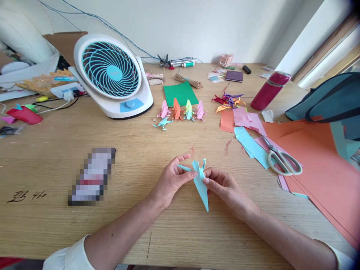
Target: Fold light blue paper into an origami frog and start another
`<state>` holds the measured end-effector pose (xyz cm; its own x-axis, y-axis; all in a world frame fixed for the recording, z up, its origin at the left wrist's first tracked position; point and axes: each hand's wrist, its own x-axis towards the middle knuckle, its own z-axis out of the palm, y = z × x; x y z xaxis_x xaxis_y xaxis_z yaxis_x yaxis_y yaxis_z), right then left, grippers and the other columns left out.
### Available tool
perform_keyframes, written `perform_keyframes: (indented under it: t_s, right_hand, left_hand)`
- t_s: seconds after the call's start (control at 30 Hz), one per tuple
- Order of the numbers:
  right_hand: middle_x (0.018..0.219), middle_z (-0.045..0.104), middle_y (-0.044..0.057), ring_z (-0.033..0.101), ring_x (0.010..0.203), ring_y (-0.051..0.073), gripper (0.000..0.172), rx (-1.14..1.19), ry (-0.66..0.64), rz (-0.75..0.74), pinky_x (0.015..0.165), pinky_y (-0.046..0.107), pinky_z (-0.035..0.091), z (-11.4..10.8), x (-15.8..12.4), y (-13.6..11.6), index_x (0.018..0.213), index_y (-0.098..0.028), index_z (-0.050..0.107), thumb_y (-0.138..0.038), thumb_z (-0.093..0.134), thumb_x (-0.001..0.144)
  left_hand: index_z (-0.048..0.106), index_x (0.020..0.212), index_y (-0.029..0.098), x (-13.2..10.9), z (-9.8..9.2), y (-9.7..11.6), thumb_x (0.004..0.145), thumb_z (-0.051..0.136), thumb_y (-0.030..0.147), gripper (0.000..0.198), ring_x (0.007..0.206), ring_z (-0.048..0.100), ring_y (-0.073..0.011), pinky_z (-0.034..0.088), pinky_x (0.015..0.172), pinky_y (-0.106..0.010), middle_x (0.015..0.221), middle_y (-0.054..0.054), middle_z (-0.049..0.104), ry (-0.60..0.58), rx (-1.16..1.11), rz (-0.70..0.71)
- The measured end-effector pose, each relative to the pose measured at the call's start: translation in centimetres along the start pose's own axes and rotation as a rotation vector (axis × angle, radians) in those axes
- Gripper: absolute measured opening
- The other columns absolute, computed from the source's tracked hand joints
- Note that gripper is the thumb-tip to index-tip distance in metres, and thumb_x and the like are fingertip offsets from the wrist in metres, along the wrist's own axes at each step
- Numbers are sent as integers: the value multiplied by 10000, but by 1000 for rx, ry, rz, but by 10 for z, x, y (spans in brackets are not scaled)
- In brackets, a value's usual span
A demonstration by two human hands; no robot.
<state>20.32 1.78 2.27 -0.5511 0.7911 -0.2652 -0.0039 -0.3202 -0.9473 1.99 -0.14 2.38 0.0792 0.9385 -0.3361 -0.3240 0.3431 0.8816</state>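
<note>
A light blue folded-paper figure is held between my two hands above the wooden table, its long point hanging down toward me. My left hand pinches it from the left, thumb on the front, with a thin blue strip sticking out by the fingers. From the right, my right hand grips it by thumb and fingertips, just below a small bent tip at the top. Several finished paper figures in pink, orange and green stand in a row beyond my hands, with a light blue one in front.
Scissors lie on coloured paper sheets at the right, near a red flask and a teal bag. A white fan stands back left, a blurred-out flat object nearer. Green paper lies behind the figures.
</note>
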Motion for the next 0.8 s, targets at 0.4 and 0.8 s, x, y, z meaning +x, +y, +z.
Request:
perform_keyframes:
  t_s: [0.4, 0.8]
  right_hand:
    - [700, 499, -29, 425, 654, 115, 402, -7, -14, -54, 619, 245, 375, 4, 2, -3, 770, -187, 566, -547, 744, 756]
    - [843, 605, 11, 515, 810, 149, 351, 75, -28, -9, 745, 259, 427, 2, 3, 1, 838, -195, 608, -461, 804, 720]
  left_hand:
    - [494, 1264, 170, -2, 4, 3, 640, 863, 341, 744, 706, 590, -105, 424, 736, -247, 717, 49, 637, -4, 58, 4]
    - [506, 1256, 190, -1, 2, -1, 663, 849, 340, 702, 734, 604, -127, 440, 729, -255, 741, 33, 646, -20, 123, 25]
